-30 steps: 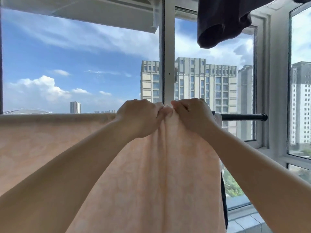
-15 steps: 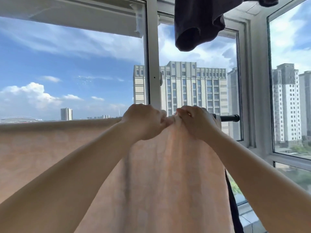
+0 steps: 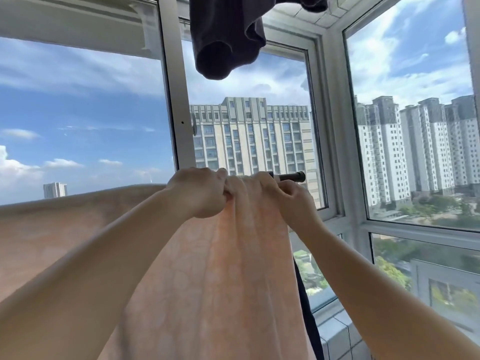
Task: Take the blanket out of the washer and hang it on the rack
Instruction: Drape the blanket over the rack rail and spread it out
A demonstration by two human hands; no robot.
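Observation:
A pale peach blanket [image 3: 223, 268] with a faint round pattern hangs over a black rack bar [image 3: 292, 176] in front of the windows. Its top edge runs off to the left along the bar, which it hides there. My left hand [image 3: 198, 193] grips the bunched fabric at the top edge. My right hand [image 3: 293, 198] pinches the blanket's right end just beside it, close to the bar's bare end. Only a short black tip of the bar shows past the blanket.
A dark garment [image 3: 228, 35] hangs overhead, above the hands. White window frames [image 3: 179, 105] stand just behind the bar, with tall buildings outside. A tiled ledge [image 3: 337, 331] lies at the lower right, and a dark cloth edge [image 3: 306, 307] hangs behind the blanket.
Both hands have slid rightward along the bar with the blanket's top edge. The fabric between them is now bunched in folds, and less bare bar shows at the right end.

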